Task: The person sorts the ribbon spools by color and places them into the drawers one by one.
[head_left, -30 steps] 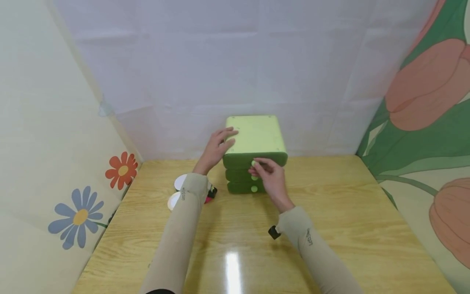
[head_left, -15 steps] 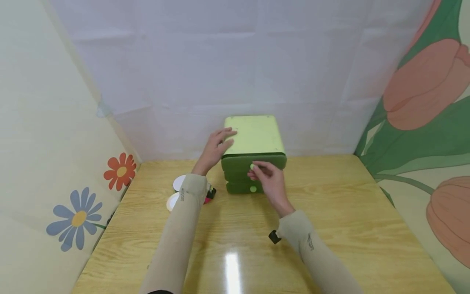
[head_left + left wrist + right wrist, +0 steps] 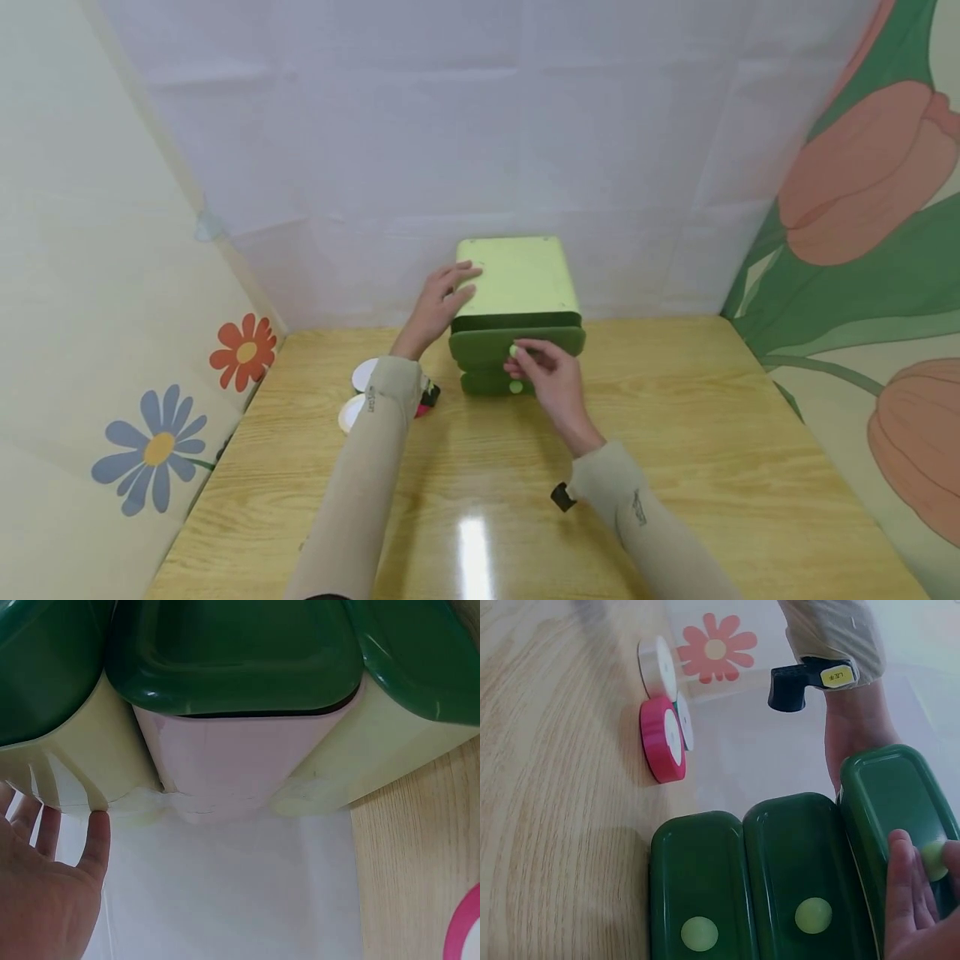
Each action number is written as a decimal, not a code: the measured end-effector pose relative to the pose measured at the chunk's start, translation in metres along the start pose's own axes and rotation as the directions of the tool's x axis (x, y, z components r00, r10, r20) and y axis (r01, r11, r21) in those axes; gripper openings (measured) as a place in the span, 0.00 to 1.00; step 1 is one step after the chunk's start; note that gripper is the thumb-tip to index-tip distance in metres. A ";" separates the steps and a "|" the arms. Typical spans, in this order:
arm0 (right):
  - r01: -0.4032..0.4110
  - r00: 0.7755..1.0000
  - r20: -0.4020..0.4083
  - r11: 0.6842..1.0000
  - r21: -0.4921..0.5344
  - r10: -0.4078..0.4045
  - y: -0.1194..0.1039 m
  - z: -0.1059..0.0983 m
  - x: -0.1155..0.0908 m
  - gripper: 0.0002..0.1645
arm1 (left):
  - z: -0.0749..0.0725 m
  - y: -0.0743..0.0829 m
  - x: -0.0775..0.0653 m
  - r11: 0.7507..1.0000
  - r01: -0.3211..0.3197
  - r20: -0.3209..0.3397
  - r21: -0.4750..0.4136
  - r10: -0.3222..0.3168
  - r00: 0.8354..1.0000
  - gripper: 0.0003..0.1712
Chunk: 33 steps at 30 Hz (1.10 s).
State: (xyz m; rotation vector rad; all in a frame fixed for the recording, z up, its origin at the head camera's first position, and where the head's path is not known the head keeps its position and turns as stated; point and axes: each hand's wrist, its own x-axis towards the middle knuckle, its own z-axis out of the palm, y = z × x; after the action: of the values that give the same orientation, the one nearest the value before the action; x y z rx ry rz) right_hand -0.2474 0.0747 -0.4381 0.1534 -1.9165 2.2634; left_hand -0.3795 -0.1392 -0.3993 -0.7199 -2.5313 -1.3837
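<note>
A small three-drawer cabinet with a light green top [image 3: 517, 271] stands against the back wall. Its dark green top drawer [image 3: 480, 344] is partly pulled out, leaving a dark gap under the cabinet's top. My right hand [image 3: 558, 387] pinches that drawer's round light green knob [image 3: 513, 351] between thumb and fingers. The two lower drawers, with knobs [image 3: 700, 934] like it, sit flush in the right wrist view. My left hand [image 3: 437, 304] rests on the cabinet's top left edge, fingers extended; in the left wrist view its fingertips touch the cabinet's side wall [image 3: 112, 765].
Left of the cabinet, ribbon rolls lie on the wooden table [image 3: 675, 417], partly behind the left sleeve. The right wrist view has a pink roll [image 3: 652, 742] beside a white roll [image 3: 655, 667]. A white backdrop [image 3: 390, 167] hangs close behind the cabinet.
The top drawer has slid out toward me, drawn by my right hand on its knob. The gap under the cabinet's top has widened. My left hand has stayed on the cabinet.
</note>
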 end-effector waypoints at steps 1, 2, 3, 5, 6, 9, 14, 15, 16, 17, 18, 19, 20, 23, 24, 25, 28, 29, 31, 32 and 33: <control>-0.003 1.000 0.001 1.000 -0.001 0.003 0.000 0.000 -0.001 0.14 | 0.000 0.000 0.000 1.000 -0.001 0.001 -0.001 0.001 1.000 0.27; -0.007 1.000 0.003 1.000 -0.004 0.007 0.000 0.000 -0.002 0.14 | 0.000 0.000 0.000 1.000 -0.001 0.001 -0.001 0.001 1.000 0.27; -0.011 1.000 0.004 1.000 -0.007 0.011 0.000 0.000 -0.003 0.14 | 0.000 0.000 0.000 1.000 -0.003 0.002 -0.002 0.003 1.000 0.27; -0.013 1.000 0.005 1.000 -0.010 0.013 0.000 0.000 -0.004 0.14 | 0.000 0.000 -0.001 1.000 -0.004 0.003 -0.001 0.004 1.000 0.27; -0.014 1.000 0.003 1.000 -0.013 0.014 0.000 0.000 -0.006 0.14 | 0.000 0.000 -0.001 1.000 -0.005 0.003 0.001 0.005 1.000 0.27; -0.014 1.000 0.001 1.000 -0.007 0.014 0.000 -0.001 -0.008 0.14 | 0.001 -0.001 -0.001 1.000 -0.005 0.003 0.004 0.005 1.000 0.27; -0.003 1.000 0.015 1.000 0.015 0.003 -0.001 -0.001 -0.012 0.14 | 0.000 0.000 -0.001 1.000 -0.007 0.002 0.001 0.007 1.000 0.27; -0.003 1.000 0.018 1.000 0.020 0.002 -0.001 -0.001 -0.013 0.14 | 0.000 0.001 -0.001 1.000 -0.008 0.001 0.000 0.008 1.000 0.27; -0.003 1.000 0.020 1.000 0.023 0.002 -0.001 -0.001 -0.013 0.14 | 0.000 0.001 -0.001 1.000 -0.009 0.001 -0.002 0.009 1.000 0.27; -0.002 1.000 0.020 1.000 0.027 0.002 -0.001 -0.002 -0.013 0.14 | 0.000 0.002 -0.001 1.000 -0.009 0.001 -0.003 0.009 1.000 0.27; -0.003 1.000 0.021 1.000 0.029 0.002 -0.001 -0.002 -0.014 0.14 | 0.000 0.002 -0.001 1.000 -0.010 0.002 -0.005 0.010 1.000 0.27; -0.004 1.000 0.021 1.000 0.028 0.004 -0.001 -0.002 -0.015 0.14 | 0.000 0.002 -0.002 1.000 -0.010 0.003 -0.006 0.010 1.000 0.27; -0.005 1.000 0.021 1.000 0.027 0.005 -0.002 -0.002 -0.015 0.14 | 0.000 0.002 -0.002 1.000 -0.010 0.004 -0.007 0.010 1.000 0.27; -0.009 1.000 0.023 1.000 0.020 0.008 -0.003 -0.003 -0.017 0.14 | 0.000 0.003 -0.002 1.000 -0.007 0.008 -0.007 0.007 1.000 0.27; -0.007 1.000 0.025 1.000 0.018 0.007 -0.003 -0.003 -0.018 0.14 | -0.001 0.003 -0.002 1.000 -0.007 0.008 -0.005 0.007 1.000 0.27; -0.005 1.000 0.026 1.000 0.015 0.005 -0.004 -0.004 -0.018 0.14 | -0.001 0.003 -0.002 1.000 -0.007 0.009 -0.003 0.007 1.000 0.27; 0.002 1.000 0.029 1.000 0.012 -0.002 -0.005 -0.004 -0.020 0.13 | -0.001 0.003 -0.001 1.000 -0.007 0.009 0.003 0.007 1.000 0.27; 0.004 1.000 0.030 1.000 0.012 -0.005 -0.006 -0.004 -0.020 0.13 | -0.001 0.003 -0.001 1.000 -0.008 0.008 0.003 0.008 1.000 0.27; 0.004 1.000 0.030 1.000 0.016 -0.004 -0.006 -0.004 -0.022 0.13 | -0.001 0.004 -0.001 1.000 -0.009 0.006 0.002 0.009 1.000 0.27; 0.002 1.000 0.030 1.000 0.019 -0.002 -0.007 -0.004 -0.022 0.13 | -0.001 0.004 -0.001 1.000 -0.009 0.005 0.000 0.009 1.000 0.27; -0.001 1.000 0.030 1.000 0.019 0.000 -0.007 -0.004 -0.023 0.13 | -0.001 0.003 0.000 1.000 -0.008 0.005 -0.001 0.008 1.000 0.27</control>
State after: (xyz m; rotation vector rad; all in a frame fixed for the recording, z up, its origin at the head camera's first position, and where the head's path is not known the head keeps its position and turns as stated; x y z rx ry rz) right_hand -0.2231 0.0784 -0.4362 0.1913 -1.9101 2.2931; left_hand -0.3775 -0.1385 -0.3964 -0.7334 -2.5287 -1.3823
